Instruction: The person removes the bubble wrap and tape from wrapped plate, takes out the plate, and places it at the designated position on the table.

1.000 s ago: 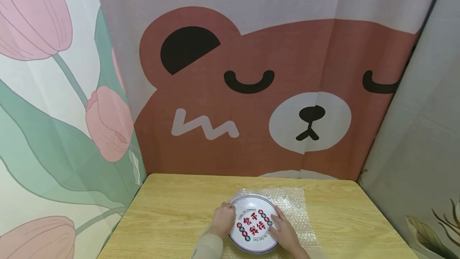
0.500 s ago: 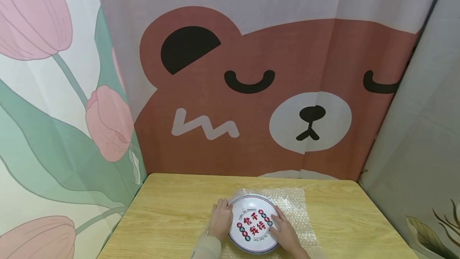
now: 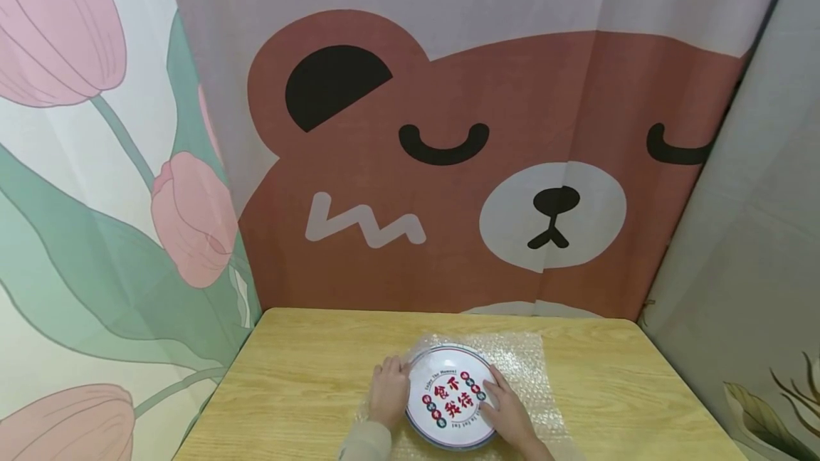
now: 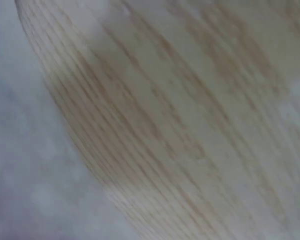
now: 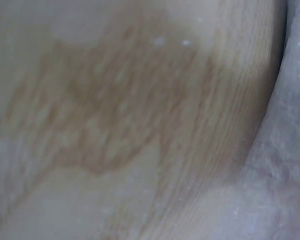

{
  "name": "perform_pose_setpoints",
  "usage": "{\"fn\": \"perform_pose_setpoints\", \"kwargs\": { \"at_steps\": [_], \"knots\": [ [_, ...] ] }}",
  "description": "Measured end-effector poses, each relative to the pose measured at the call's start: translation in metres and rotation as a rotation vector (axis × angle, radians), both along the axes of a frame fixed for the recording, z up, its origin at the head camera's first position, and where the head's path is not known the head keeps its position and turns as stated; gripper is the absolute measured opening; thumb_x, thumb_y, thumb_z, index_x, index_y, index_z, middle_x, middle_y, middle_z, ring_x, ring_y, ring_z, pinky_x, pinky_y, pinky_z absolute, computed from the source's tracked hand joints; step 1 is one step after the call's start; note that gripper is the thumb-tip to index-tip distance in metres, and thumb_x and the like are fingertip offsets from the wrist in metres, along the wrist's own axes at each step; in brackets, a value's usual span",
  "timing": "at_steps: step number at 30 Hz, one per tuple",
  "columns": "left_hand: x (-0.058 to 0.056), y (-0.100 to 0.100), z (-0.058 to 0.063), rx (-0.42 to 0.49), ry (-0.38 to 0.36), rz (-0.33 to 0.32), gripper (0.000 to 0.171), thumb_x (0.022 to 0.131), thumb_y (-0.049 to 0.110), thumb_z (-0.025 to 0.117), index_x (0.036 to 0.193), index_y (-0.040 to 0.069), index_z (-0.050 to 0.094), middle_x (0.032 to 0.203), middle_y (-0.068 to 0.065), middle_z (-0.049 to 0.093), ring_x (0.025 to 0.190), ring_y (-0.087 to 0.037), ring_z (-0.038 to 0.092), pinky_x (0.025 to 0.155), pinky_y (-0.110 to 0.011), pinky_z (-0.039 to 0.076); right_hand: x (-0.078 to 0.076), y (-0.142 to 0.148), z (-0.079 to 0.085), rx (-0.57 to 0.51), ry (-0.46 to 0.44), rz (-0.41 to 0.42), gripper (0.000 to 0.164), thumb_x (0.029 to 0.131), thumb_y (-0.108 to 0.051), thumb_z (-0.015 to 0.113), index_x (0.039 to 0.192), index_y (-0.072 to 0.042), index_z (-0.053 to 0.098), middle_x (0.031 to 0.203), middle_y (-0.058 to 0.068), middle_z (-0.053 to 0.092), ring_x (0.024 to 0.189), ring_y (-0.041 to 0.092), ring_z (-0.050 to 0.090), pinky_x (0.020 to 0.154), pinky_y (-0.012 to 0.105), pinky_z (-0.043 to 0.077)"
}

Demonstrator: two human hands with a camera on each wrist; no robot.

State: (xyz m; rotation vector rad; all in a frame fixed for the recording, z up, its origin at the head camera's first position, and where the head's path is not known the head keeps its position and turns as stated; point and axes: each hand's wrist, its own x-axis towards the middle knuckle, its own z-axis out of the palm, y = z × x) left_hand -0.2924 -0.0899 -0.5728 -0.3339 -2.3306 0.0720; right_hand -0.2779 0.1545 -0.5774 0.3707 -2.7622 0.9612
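A round white plate [image 3: 448,430], with blue lines at its rim and red lettering across its face, lies over a sheet of bubble wrap [image 3: 522,358] in the head view. My left hand [image 3: 388,393] holds the plate's left edge, back of the hand up and fingertips at the upper-left rim; its thumb is hidden. At the opposite side my right hand [image 3: 509,415] grips the rim, thumb over the printed face and fingers along the edge. Both wrist views show blurred wood grain, without the hands or plate.
The wooden table [image 3: 307,390] extends on both sides of the bubble wrap. Behind it hangs a curtain [image 3: 359,269] printed with a brown bear. A tulip-patterned curtain [image 3: 128,290] hangs at the left, and a pale curtain [image 3: 730,290] at the right.
My left hand has gone from a more closed fist to a flatter pose and shifted slightly left along the plate's edge. The right hand keeps its hold; the plate has hardly moved.
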Motion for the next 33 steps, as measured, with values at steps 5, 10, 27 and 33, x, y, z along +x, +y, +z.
{"fn": "perform_pose_setpoints", "kwargs": {
  "at_steps": [5, 10, 27, 33],
  "knots": [
    [-0.0016, -0.0032, -0.0024, 0.022, -0.036, 0.038, 0.019, 0.072, 0.016, 0.066, 0.089, 0.009, 0.07, 0.077, -0.004, 0.049, 0.074, -0.019, 0.046, 0.06, -0.031, 0.042, 0.0007, -0.0004, 0.0016, 0.002, -0.001, -0.002, 0.042, 0.075, -0.014, 0.066, 0.109, 0.01, 0.058, 0.136, 0.02, 0.035, 0.12, 0.039, 0.036, 0.096, 0.047, 0.031],
    [-0.0015, -0.0045, -0.0013, 0.02, -0.091, 0.075, 0.022, 0.072, 0.017, 0.066, 0.093, 0.01, 0.069, 0.079, -0.005, 0.051, 0.076, -0.019, 0.048, 0.062, -0.032, 0.043, 0.0008, -0.001, 0.0021, 0.002, 0.01, -0.001, 0.042, 0.074, -0.014, 0.066, 0.108, 0.009, 0.058, 0.136, 0.02, 0.035, 0.12, 0.039, 0.036, 0.096, 0.048, 0.031],
    [0.0021, -0.0067, -0.0007, 0.086, -0.132, 0.159, 0.034, 0.076, 0.018, 0.062, 0.103, -0.001, 0.06, 0.085, -0.011, 0.06, 0.077, -0.023, 0.056, 0.065, -0.037, 0.048, 0.0011, 0.0, 0.0018, 0.002, -0.003, -0.002, 0.041, 0.075, -0.014, 0.066, 0.108, 0.01, 0.058, 0.136, 0.02, 0.035, 0.12, 0.039, 0.036, 0.096, 0.047, 0.032],
    [0.0014, -0.0068, -0.0021, 0.099, -0.118, 0.18, 0.018, 0.075, 0.016, 0.06, 0.083, 0.003, 0.05, 0.071, -0.01, 0.053, 0.067, -0.022, 0.051, 0.059, -0.034, 0.043, 0.0007, -0.0001, 0.002, 0.001, -0.007, -0.004, 0.042, 0.075, -0.014, 0.066, 0.108, 0.01, 0.058, 0.136, 0.02, 0.035, 0.12, 0.039, 0.036, 0.095, 0.047, 0.032]
  ]
}}
